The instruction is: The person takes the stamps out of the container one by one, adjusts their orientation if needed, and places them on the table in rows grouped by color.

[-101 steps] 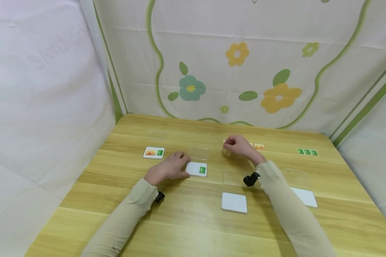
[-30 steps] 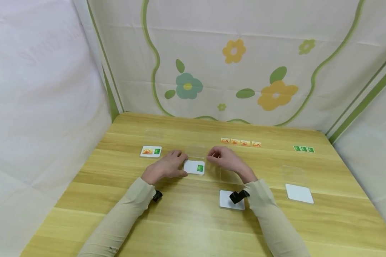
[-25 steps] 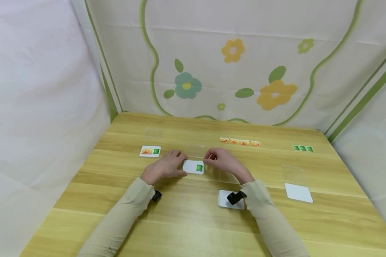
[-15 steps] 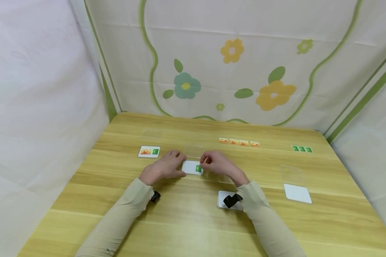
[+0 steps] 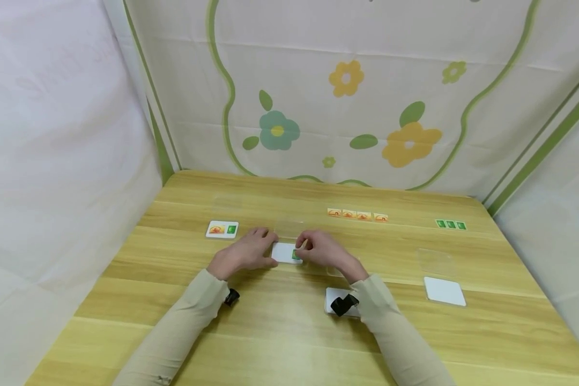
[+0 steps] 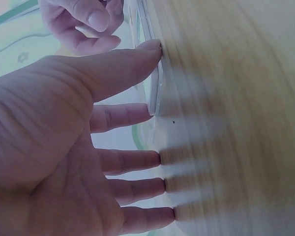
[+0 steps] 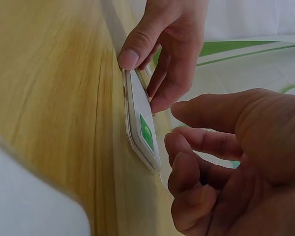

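In the head view, my left hand [image 5: 248, 251] steadies a white card in a clear plastic case [image 5: 281, 253], thumb and index finger at its left corners. Its other fingertips rest on the table, as the left wrist view shows. A green sticker [image 7: 146, 132] sits at the card's right end. My right hand [image 5: 322, 250] is over that end, thumb and index fingertip close together. They pinch a small orange sticker, which is almost wholly hidden now. Beyond the card lies a clear plastic cover [image 5: 289, 229].
A card with an orange and a green sticker [image 5: 222, 229] lies left. Orange stickers [image 5: 349, 214] line the back; green stickers [image 5: 451, 224] lie right. Blank white cards are at front centre [image 5: 335, 298] and right [image 5: 445, 291]. Another clear cover [image 5: 436, 261] lies behind the right one.
My right hand has come from the orange sticker row, leftward and nearer, to the card's right end. My left hand has kept its hold on the card.
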Tool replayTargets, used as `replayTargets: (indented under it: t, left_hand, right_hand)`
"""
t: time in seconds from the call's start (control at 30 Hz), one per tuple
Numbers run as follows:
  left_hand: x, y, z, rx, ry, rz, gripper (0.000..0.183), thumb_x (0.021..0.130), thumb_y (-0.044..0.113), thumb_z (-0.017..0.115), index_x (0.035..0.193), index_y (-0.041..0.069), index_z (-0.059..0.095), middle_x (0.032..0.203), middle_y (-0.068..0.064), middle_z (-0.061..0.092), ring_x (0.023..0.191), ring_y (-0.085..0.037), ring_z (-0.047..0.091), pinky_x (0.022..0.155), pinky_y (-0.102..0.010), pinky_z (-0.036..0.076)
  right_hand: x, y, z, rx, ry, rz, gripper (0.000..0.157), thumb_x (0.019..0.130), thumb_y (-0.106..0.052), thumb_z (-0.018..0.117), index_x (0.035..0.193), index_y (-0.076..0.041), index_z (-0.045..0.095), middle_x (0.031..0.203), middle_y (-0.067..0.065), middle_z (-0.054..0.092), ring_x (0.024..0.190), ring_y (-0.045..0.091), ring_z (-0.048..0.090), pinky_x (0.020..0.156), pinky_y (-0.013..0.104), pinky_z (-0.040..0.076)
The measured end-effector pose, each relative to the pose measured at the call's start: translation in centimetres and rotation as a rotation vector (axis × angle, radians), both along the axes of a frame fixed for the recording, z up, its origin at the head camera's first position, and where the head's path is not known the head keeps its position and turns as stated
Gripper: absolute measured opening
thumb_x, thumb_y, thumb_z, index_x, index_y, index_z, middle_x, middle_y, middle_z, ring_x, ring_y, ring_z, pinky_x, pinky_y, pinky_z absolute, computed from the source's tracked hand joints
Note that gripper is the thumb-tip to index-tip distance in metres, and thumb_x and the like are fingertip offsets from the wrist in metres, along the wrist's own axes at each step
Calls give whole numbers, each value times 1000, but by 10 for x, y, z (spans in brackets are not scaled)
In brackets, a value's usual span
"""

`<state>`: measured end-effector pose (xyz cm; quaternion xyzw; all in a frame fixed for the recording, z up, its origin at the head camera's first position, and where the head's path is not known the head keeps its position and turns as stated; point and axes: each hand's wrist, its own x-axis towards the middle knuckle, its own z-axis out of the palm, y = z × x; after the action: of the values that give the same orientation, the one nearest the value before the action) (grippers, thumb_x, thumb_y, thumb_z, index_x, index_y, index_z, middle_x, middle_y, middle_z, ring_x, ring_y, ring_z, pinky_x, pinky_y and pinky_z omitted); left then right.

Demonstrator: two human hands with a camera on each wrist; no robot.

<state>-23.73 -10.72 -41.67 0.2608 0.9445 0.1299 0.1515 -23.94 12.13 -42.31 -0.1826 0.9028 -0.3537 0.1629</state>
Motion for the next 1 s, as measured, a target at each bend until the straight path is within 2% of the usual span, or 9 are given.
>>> replayTargets:
  t: [0.67, 1.0]
  left_hand:
    - [1, 0, 1, 5, 20, -14, 56, 91, 37, 70, 136, 10, 51, 140, -18, 47, 131, -35, 44, 106, -49, 41]
    - [1, 0, 2, 8, 17, -16, 55, 90, 36, 70, 135, 10, 51, 139, -18, 47, 129, -36, 44, 105, -49, 41]
  right_hand:
    - [5, -7, -1, 51, 5, -17, 23, 88, -20, 73, 106, -10, 63, 75, 2, 63, 62, 13, 54, 55, 26, 43]
    - [4, -9, -6, 85, 14, -27, 21, 88, -18, 74, 103, -10, 62, 80, 2, 64, 65, 14, 56, 56, 26, 44]
